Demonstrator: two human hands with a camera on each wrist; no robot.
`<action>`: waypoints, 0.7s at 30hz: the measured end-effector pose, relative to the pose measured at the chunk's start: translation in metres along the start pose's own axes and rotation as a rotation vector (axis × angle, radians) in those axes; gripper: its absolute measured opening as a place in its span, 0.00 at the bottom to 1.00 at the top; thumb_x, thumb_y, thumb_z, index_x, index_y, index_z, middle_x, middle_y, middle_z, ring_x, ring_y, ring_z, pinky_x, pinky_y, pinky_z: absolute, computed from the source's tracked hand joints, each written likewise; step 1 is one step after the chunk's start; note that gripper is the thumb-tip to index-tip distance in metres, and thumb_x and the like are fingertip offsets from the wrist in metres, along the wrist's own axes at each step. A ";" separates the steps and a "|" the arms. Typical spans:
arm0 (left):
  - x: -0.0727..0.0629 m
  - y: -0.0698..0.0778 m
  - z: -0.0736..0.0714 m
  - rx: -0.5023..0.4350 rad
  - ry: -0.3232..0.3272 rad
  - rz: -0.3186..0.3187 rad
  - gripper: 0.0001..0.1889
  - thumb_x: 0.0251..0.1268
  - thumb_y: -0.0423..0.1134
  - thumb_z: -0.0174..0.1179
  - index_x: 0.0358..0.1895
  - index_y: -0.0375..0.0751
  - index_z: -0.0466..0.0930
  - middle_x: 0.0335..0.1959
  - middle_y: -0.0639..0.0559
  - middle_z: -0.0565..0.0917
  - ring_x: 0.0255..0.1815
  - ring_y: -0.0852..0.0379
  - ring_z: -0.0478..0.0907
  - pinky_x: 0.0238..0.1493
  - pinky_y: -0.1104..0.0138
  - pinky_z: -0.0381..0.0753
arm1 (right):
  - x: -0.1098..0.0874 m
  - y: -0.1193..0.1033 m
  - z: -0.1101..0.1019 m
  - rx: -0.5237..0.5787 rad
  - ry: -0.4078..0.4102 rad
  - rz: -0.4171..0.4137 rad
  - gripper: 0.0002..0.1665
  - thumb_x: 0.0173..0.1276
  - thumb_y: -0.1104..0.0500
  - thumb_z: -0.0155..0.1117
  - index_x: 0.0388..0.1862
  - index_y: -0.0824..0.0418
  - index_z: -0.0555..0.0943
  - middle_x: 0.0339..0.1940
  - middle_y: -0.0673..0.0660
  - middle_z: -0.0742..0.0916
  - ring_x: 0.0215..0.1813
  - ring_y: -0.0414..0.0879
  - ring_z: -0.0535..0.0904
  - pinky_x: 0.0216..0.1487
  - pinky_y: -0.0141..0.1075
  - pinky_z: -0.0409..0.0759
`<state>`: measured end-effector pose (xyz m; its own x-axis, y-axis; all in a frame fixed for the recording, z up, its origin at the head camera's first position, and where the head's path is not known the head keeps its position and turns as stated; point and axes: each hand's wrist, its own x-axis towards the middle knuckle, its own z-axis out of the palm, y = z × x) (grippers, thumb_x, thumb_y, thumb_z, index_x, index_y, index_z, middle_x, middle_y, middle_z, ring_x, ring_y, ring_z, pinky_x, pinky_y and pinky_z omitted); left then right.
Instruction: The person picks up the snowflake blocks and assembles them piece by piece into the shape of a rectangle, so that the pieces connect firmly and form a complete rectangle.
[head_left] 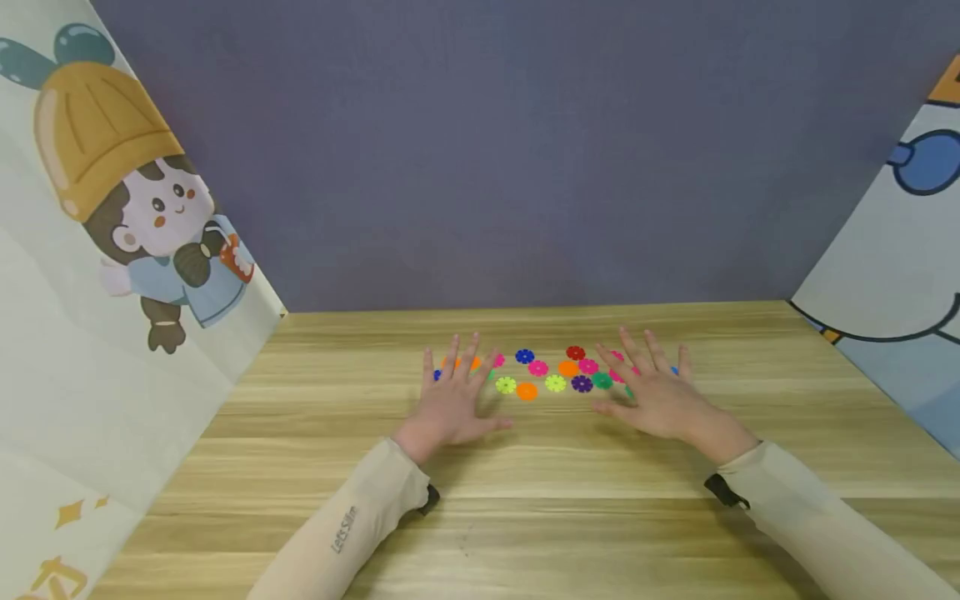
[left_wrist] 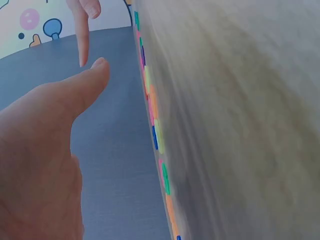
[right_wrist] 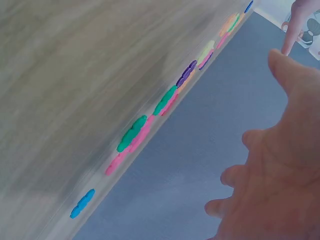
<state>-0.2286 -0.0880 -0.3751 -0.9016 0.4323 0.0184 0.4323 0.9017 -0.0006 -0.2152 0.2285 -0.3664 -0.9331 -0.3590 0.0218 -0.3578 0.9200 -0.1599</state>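
Several flat, notched plastic discs lie spread in a band across the wooden table, among them a blue disc (head_left: 524, 356), a red disc (head_left: 575, 353), an orange disc (head_left: 527, 391), a yellow-green disc (head_left: 555, 383) and a purple disc (head_left: 582, 384). Over the left end of the band my left hand (head_left: 452, 406) hovers palm down, fingers spread, holding nothing. My right hand (head_left: 664, 402) is likewise spread above the right end and hides some discs. In the right wrist view a green disc (right_wrist: 132, 133) and a light blue disc (right_wrist: 82, 203) lie flat below the raised hand.
The wooden table (head_left: 480, 517) reaches back to a grey-blue panel (head_left: 480, 167). A white sheet with a cartoon figure (head_left: 161, 192) hangs on the left, and another printed sheet (head_left: 885, 275) on the right. Both forearms wear pale sleeves with black wrist straps.
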 end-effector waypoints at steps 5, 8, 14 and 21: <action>0.001 -0.006 0.000 -0.004 0.014 -0.005 0.55 0.59 0.78 0.50 0.81 0.58 0.34 0.81 0.48 0.29 0.80 0.39 0.28 0.72 0.34 0.27 | 0.001 -0.004 -0.002 0.004 0.004 -0.016 0.51 0.71 0.30 0.52 0.83 0.46 0.44 0.82 0.63 0.39 0.78 0.70 0.29 0.64 0.75 0.18; 0.001 -0.010 -0.002 -0.015 0.037 -0.007 0.53 0.60 0.76 0.52 0.82 0.58 0.37 0.81 0.47 0.31 0.80 0.40 0.28 0.72 0.35 0.26 | 0.001 -0.009 -0.005 0.023 0.010 -0.033 0.51 0.71 0.31 0.53 0.83 0.47 0.45 0.82 0.65 0.41 0.78 0.71 0.31 0.64 0.75 0.20; 0.002 -0.024 -0.002 -0.032 0.103 -0.020 0.52 0.61 0.73 0.55 0.82 0.55 0.42 0.82 0.44 0.37 0.80 0.39 0.31 0.73 0.36 0.26 | 0.005 -0.019 -0.009 0.056 0.019 -0.056 0.51 0.72 0.34 0.56 0.83 0.50 0.46 0.81 0.67 0.44 0.78 0.71 0.33 0.66 0.75 0.23; -0.002 -0.046 0.000 -0.084 0.171 -0.050 0.51 0.62 0.66 0.62 0.81 0.49 0.48 0.79 0.38 0.51 0.79 0.36 0.44 0.73 0.33 0.36 | 0.017 -0.035 -0.007 0.060 0.066 -0.117 0.48 0.71 0.39 0.61 0.81 0.55 0.53 0.78 0.71 0.57 0.77 0.70 0.48 0.68 0.76 0.38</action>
<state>-0.2472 -0.1305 -0.3748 -0.9089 0.3732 0.1860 0.3936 0.9151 0.0875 -0.2186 0.1911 -0.3533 -0.8861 -0.4506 0.1085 -0.4635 0.8605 -0.2116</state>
